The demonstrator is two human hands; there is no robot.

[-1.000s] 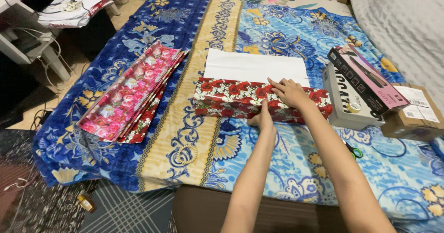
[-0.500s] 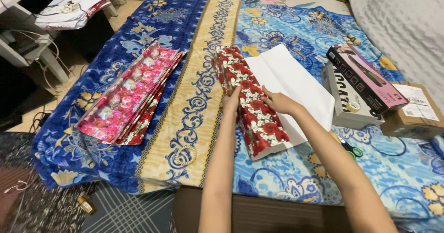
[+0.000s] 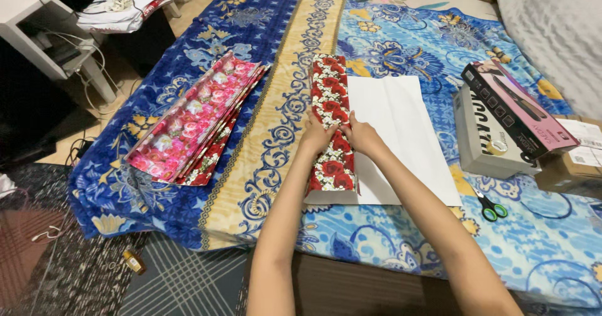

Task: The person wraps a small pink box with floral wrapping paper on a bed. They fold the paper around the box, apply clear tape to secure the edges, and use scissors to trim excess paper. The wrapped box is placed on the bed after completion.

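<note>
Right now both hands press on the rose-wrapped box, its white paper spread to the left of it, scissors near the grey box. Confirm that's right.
One detail is wrong: the white paper lies to the right of the rose-wrapped box, not the left, as the head view shows. Both the left hand and right hand do press on it, and the scissors do lie near the grey box.

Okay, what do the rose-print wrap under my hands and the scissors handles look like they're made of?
The rose-print wrap looks like glossy coated paper: plain white reverse, crisp folds, faint sheen. The scissors handles look like moulded green plastic, smooth and evenly coloured; their blades are too small to judge. Both the left hand and right hand press on the wrap.
</note>
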